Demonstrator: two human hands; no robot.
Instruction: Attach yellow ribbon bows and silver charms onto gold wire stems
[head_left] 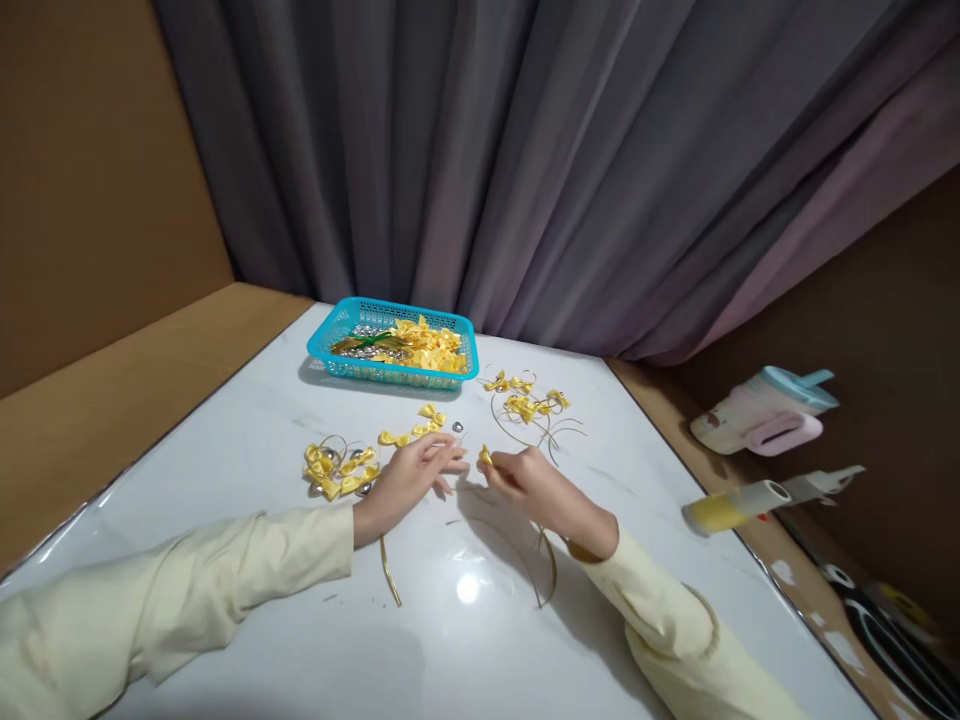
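My right hand [529, 480] pinches a small yellow bow [485, 455] between thumb and fingers, above the white table. My left hand [420, 475] is just to its left, palm inward, with its fingers extended and apart; a thin strand shows near its fingertips. Behind my left hand lie loose yellow bows [427, 420] and a small silver bell [457, 427]. A cluster of yellow bows and silver bells on gold cord [341, 470] rests beside my left wrist. Gold cords [551, 565] curve across the table under my right wrist.
A blue basket [394, 375] of bows and silver pieces stands at the back. More bows with cords [525, 405] lie right of it. A cup [772, 410], a yellow tape roll [724, 510] and black scissors [892, 640] are at the right.
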